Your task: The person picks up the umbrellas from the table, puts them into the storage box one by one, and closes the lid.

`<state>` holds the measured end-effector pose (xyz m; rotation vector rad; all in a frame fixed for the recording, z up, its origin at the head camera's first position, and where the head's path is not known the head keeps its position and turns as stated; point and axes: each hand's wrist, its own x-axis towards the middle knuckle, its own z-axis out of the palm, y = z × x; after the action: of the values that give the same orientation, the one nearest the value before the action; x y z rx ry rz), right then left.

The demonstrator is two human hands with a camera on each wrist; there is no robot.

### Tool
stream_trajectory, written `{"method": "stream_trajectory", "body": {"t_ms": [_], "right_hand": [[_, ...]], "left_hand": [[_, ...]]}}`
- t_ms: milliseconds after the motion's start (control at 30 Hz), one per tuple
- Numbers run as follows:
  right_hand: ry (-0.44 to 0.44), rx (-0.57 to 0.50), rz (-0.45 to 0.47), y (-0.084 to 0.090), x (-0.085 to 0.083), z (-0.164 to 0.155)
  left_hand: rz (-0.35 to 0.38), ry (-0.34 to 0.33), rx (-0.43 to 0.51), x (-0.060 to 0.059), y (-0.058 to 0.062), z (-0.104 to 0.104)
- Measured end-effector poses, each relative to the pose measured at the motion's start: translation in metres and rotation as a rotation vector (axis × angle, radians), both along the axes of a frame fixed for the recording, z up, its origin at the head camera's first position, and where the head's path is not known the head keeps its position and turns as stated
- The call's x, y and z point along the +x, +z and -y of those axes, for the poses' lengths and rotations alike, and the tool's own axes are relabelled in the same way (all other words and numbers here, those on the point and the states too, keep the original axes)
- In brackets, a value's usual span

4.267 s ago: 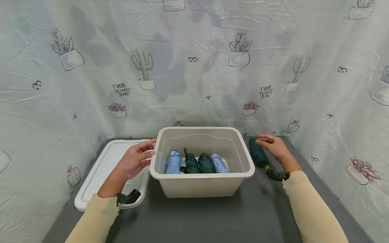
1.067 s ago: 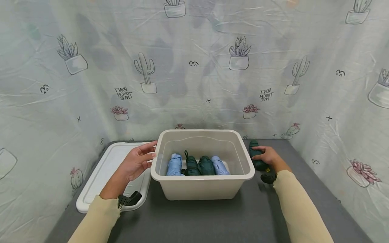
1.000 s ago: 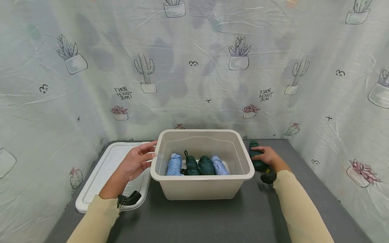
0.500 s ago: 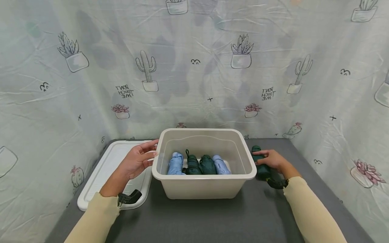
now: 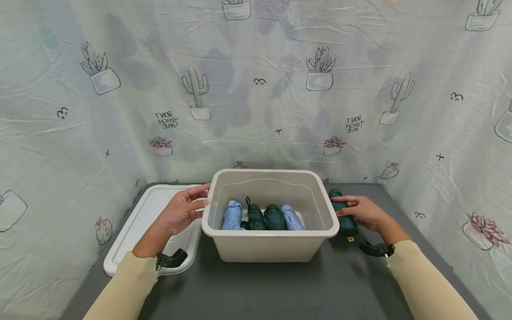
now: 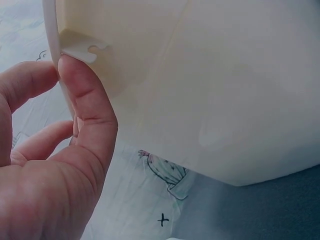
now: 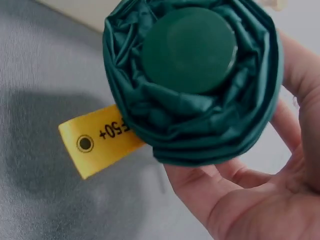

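A beige plastic bin (image 5: 270,232) stands mid-table with several folded umbrellas lying side by side in it, light blue (image 5: 232,216) and dark green (image 5: 253,217). My left hand (image 5: 185,211) rests against the bin's left rim, fingers nearly straight. In the left wrist view its thumb (image 6: 87,105) touches a rib under the rim of the bin (image 6: 225,90). My right hand (image 5: 366,212) grips a dark green folded umbrella (image 5: 343,217) just right of the bin. The right wrist view shows the umbrella's round end (image 7: 190,55), a yellow tag (image 7: 97,140) and my right hand (image 7: 260,200) curled beneath.
A white lid (image 5: 144,229) lies flat on the grey table (image 5: 280,289) left of the bin. Printed cactus sheeting (image 5: 260,111) walls in the back and both sides. Black camera mounts sit on both wrists.
My right hand came down onto the dark green umbrella, closed round it and drew it nearer along the bin's right side. The left hand has stayed on the rim.
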<state>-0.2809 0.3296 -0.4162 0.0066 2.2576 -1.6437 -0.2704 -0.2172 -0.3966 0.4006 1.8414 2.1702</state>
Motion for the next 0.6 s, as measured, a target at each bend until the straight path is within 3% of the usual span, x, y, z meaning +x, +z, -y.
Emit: {"method": "stream_trajectory", "body": {"t_ms": [600], "right_hand": [[0.012,-0.081,-0.003,0.047,0.029,0.004]], "left_hand": [[0.014,-0.004,-0.022,0.000,0.004,0.000]]}}
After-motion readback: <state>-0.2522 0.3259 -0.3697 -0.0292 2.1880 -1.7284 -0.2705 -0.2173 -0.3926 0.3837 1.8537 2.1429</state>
